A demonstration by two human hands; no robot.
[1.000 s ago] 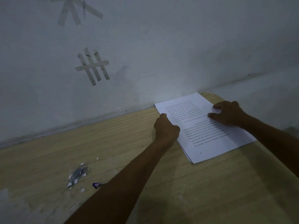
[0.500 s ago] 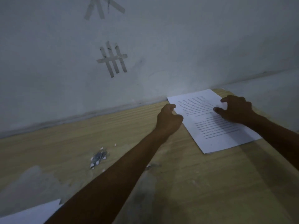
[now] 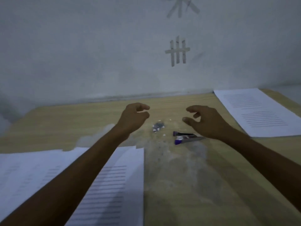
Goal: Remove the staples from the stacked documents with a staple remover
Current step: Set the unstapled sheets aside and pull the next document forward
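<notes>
A purple and silver staple remover (image 3: 184, 138) lies on the wooden table (image 3: 187, 185) near its middle. Just left of it sits a small heap of pulled staples and paper scraps (image 3: 157, 126). My left hand (image 3: 133, 117) hovers left of the heap with loosely curled fingers and holds nothing. My right hand (image 3: 204, 121) hovers above and right of the staple remover, fingers loosely curled, also holding nothing. One stack of printed documents (image 3: 259, 111) lies at the far right by the wall. Another stack of documents (image 3: 112, 185) lies near me at the left, partly under my left forearm.
A pale wall (image 3: 97, 54) with tape marks (image 3: 177, 52) rises straight behind the table's far edge. A worn grey patch (image 3: 175, 157) covers the table's middle.
Both hands let go of the right-hand document stack and moved left, over the staple heap and remover. The view swung left, bringing the near-left stack into sight.
</notes>
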